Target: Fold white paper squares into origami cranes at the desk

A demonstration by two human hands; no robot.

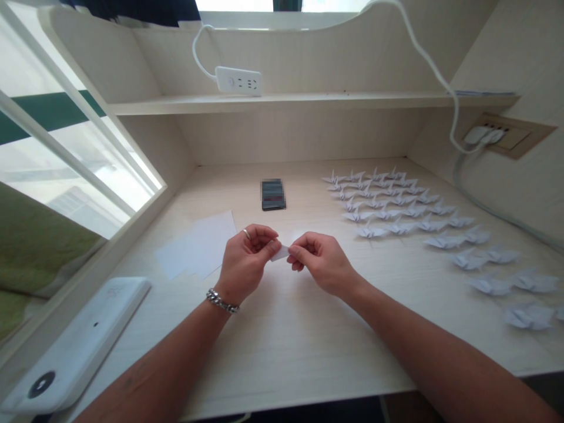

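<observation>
Between my two hands, above the middle of the desk, is a small piece of folded white paper [279,254]. My left hand [247,255] pinches its left end between thumb and fingers; a ring and a chain bracelet show on that hand and wrist. At the right end, my right hand [318,258] grips the paper with thumb and forefinger, the other fingers curled under. Much of the paper is covered by the fingers, so its full shape is hidden. White paper sheets [198,244] lie overlapping just left of my left hand.
Several rows of white paper cranes [396,202] cover the desk's right side. A dark phone-like object [273,195] lies beyond my hands. On the left edge rests a long white lamp-like device [83,346]. A power strip [238,81] sits on the shelf [308,101]; its cable hangs at right.
</observation>
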